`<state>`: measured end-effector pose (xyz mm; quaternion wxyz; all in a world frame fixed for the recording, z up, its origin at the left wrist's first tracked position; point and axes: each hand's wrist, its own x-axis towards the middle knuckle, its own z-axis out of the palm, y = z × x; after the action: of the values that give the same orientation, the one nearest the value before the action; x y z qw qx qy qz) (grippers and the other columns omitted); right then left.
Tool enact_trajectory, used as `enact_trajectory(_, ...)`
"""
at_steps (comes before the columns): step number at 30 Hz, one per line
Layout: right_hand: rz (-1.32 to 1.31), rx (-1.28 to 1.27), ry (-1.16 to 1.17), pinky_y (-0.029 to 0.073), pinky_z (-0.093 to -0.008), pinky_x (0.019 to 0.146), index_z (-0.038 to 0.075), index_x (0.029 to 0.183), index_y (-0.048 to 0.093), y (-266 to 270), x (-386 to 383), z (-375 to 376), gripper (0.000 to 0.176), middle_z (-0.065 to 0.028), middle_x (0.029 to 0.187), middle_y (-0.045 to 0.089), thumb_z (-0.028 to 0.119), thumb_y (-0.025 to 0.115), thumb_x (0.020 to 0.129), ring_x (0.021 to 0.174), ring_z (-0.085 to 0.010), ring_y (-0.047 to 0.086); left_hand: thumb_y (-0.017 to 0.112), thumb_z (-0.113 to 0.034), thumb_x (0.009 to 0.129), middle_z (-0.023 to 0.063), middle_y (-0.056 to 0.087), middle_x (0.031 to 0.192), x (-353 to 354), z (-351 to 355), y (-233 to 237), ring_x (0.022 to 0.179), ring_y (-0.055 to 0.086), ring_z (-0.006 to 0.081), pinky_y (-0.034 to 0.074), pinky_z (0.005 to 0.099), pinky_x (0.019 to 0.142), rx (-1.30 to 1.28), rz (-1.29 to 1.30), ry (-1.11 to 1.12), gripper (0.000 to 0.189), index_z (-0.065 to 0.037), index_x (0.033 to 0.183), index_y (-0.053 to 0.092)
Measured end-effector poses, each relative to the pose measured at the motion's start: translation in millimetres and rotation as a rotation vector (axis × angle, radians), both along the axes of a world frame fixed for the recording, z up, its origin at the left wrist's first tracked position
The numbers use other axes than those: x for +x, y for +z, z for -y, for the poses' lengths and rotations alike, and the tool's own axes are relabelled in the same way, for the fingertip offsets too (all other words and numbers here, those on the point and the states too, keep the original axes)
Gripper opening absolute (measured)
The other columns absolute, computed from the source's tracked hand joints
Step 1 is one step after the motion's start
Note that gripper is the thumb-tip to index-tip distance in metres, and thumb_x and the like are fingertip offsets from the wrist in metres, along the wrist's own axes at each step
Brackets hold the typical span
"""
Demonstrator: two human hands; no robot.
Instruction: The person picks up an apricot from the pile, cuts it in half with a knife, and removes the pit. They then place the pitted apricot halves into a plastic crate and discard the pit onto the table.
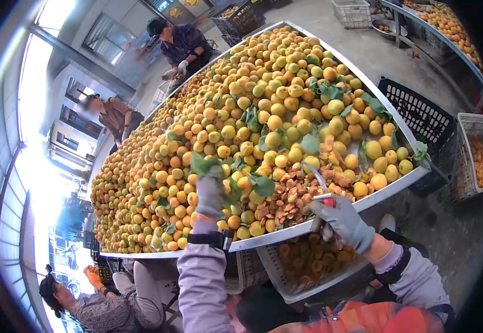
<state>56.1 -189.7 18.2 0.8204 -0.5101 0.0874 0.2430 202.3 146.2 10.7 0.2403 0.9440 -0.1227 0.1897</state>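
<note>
My left hand [210, 194], in a grey glove and blurred by motion, is over the heap of apricots [275, 122]. Smeared green leaves [202, 165] at its fingertips seem to move with it; the fingers are largely hidden. My right hand [344, 222], also gloved, is closed round the red handle of a curved knife [316, 176] at the table's near edge. The blade points up and away over a pile of brown-orange apricot pieces [297, 194]. Whole yellow-orange apricots with scattered leaves surround both hands.
A raised metal rim [386, 197] borders the tilted-looking table. Below it stands a crate [302, 288] holding fruit pieces. Black [419, 111] and white [477, 161] crates stand at the right. Two people work across the table; another person [108, 299] sits at lower left.
</note>
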Motion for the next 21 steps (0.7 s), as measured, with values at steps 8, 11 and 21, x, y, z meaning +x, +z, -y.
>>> enact_trajectory(8, -0.018, -0.025, 0.014, 0.036, -0.0209, 0.033, 0.003, 0.093, 0.055, 2, 2, 2, 0.027, -0.0079, 0.061, 0.059, 0.029, 0.056, 0.087, 0.036, -0.0099, 0.047, 0.057, -0.019, 0.084, -0.0044, 0.05, 0.065, 33, -8, 95, 0.053, 0.043, 0.0079, 0.036, 0.0222, 0.046, -0.88, 0.062, -0.068, 0.005, -0.014, 0.086, 0.059)
enact_trajectory(11, 0.006, -0.061, 0.036, 0.036, -0.021, 0.034, 0.002, 0.093, 0.056, 6, 3, 2, 0.029, -0.0073, 0.061, 0.059, 0.031, 0.056, 0.087, 0.036, -0.0097, 0.047, 0.058, -0.022, 0.084, 0.0, 0.056, 0.075, 54, 5, 59, 0.067, 0.05, 0.0097, 0.044, 0.0259, 0.062, -0.61, 0.306, 0.157, 0.023, -0.012, 0.105, 0.06)
enact_trajectory(21, 0.001, -0.01, 0.003, 0.036, -0.0204, 0.034, 0.002, 0.092, 0.055, 10, 4, 4, 0.027, -0.0079, 0.062, 0.06, 0.028, 0.058, 0.086, 0.036, -0.0091, 0.047, 0.055, 0.008, 0.078, 0.0083, 0.055, 0.114, -3, 48, 40, 0.096, 0.055, 0.0135, 0.046, 0.0252, 0.082, -0.527, -0.811, -0.269, 0.055, -0.005, 0.129, 0.041)
